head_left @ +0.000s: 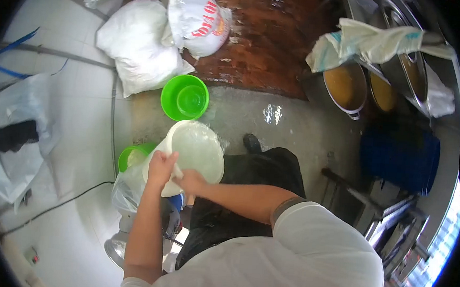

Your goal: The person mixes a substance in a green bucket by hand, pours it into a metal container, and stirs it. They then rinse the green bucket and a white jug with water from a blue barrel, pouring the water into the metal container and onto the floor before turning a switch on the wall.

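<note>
A white plastic bucket (199, 148) is in front of my body, tilted so that its pale interior shows. My left hand (161, 170) is closed on the bucket's near rim, thumb raised. Close beside it, my right hand (189, 183) is closed at the same rim, slightly blurred; its fingertips are partly hidden. Just beyond the bucket, a bright green tub (185, 97) stands on the wet floor. A second green container (130, 157) shows behind the bucket on the left, partly covered.
Stuffed white sacks (141, 38) lie at the upper left beside a printed white bag (200, 23). Large metal pots (344, 87) with yellowish contents stand at the upper right under a draped cloth (373, 42). A blue drum (400, 156) and metal frame (361, 193) are at right.
</note>
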`<state>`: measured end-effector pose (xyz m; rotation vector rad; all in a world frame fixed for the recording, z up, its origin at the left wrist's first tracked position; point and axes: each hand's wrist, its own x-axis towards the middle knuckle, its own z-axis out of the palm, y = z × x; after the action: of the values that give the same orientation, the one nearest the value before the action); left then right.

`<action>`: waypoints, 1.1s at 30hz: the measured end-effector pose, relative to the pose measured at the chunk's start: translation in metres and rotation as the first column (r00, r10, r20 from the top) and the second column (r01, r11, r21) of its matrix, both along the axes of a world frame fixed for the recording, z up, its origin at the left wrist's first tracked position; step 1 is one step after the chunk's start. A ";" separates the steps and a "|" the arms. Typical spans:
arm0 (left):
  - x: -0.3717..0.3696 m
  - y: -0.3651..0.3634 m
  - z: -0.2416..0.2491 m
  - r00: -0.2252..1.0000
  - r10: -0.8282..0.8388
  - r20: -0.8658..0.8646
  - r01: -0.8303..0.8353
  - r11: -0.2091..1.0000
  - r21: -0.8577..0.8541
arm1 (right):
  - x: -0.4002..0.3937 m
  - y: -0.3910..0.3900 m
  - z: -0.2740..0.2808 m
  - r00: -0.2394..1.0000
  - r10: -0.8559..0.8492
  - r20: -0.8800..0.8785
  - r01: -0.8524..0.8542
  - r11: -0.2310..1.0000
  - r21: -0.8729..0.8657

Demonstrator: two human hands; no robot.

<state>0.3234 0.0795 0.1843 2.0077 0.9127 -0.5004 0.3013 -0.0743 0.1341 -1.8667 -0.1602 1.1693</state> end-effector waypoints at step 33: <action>-0.077 0.022 -0.086 0.675 -0.730 -0.103 0.734 0.679 -0.006 | -0.053 -0.253 0.003 0.670 -0.709 0.220 0.674 0.456 -0.582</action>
<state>0.2463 0.1011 0.0987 2.3595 0.0994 -1.0367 0.2488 -0.3269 0.1375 -2.1062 1.0939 0.6865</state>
